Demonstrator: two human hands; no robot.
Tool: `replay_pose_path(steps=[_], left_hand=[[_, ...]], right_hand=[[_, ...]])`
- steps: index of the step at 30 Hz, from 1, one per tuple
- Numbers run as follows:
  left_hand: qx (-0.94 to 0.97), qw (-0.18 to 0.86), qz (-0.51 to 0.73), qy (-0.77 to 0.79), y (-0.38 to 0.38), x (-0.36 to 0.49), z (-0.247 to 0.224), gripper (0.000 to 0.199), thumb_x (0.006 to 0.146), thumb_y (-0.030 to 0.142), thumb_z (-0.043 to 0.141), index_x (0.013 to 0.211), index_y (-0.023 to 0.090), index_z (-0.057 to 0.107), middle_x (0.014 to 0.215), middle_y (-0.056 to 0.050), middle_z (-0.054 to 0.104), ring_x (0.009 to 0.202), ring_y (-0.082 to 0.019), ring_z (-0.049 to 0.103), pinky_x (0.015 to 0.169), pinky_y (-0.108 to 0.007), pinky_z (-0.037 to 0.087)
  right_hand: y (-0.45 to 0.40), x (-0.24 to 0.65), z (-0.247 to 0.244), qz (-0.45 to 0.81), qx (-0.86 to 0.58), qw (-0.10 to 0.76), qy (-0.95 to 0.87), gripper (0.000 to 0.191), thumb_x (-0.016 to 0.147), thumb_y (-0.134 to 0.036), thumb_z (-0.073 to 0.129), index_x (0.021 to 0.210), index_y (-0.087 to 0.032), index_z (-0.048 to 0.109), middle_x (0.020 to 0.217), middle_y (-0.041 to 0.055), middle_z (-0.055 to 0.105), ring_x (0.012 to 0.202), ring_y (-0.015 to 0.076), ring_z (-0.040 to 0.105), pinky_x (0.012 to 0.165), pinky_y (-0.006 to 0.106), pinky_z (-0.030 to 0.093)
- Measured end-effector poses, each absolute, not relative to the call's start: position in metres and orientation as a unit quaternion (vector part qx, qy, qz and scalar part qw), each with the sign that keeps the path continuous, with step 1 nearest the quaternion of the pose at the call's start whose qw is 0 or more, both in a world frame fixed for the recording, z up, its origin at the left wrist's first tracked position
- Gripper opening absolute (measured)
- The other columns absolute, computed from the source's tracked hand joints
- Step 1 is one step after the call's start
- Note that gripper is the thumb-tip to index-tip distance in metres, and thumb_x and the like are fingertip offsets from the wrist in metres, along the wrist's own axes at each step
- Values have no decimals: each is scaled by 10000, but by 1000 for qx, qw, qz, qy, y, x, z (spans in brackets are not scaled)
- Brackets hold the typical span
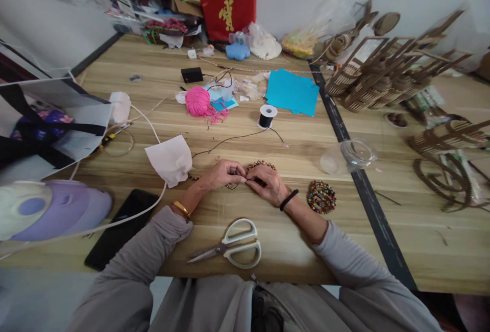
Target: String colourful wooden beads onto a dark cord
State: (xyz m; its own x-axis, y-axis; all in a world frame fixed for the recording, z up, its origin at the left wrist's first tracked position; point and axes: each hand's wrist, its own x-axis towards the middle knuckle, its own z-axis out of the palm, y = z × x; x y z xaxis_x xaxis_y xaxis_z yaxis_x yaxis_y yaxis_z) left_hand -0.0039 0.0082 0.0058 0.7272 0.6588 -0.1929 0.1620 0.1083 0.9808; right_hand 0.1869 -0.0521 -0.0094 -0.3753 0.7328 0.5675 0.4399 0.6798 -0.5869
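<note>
My left hand (224, 175) and my right hand (269, 184) meet over the table, thumbs and fingertips pinched together on a thin dark cord. A string of multicoloured beads (262, 163) shows just behind my right hand, partly covered by it. A few more beads (194, 177) lie beside my left wrist. To the right sits a coiled pile of beaded strings (321, 197), apart from my hand. White-handled scissors (240, 243) lie slightly open in front of me. A spool of black cord (267, 117) stands beyond my hands, its loose end trailing on the table.
A white paper (170, 161), a dark phone (121, 229) and a purple-white device (72, 209) are at left, with a white cable crossing. Pink yarn (198, 101) and blue sheets (292, 92) lie farther back. A clear plastic container (348, 156) and brown wooden models (383, 77) are at right.
</note>
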Motion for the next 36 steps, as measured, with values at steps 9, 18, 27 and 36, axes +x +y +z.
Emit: replay_pose_path(steps=[9, 18, 27, 36], left_hand=[[667, 650, 183, 314, 7, -4, 7, 278, 693, 354, 714, 754, 101, 617, 634, 1, 569, 553, -65, 478, 511, -176, 377], [687, 637, 181, 298, 8, -8, 3, 242, 714, 308, 692, 822, 101, 627, 715, -27, 621, 630, -80, 534, 600, -195, 421], [841, 408, 168, 313, 1, -13, 25, 230, 713, 119, 584, 932, 141, 652, 775, -39, 651, 760, -146, 575, 768, -272, 449], [918, 261, 98, 281, 5, -25, 28, 279, 733, 83, 537, 971, 176, 649, 873, -61, 631, 943, -219, 526, 867, -335, 403]], right_hand=[[-54, 186, -10, 162, -366, 422, -813, 22, 892, -212, 554, 894, -192, 560, 761, 42, 617, 708, 154, 562, 676, 293, 480], [-55, 187, -8, 170, -367, 421, -812, 35, 895, -208, 544, 922, -196, 562, 800, 50, 630, 738, 164, 579, 697, 308, 484], [-55, 190, -6, 176, -416, 437, -778, 59, 900, -216, 519, 917, -207, 574, 845, 61, 638, 792, 185, 578, 741, 340, 485], [-55, 190, -10, 175, -427, 433, -775, 44, 890, -219, 533, 915, -205, 566, 845, 59, 629, 789, 181, 574, 738, 334, 478]])
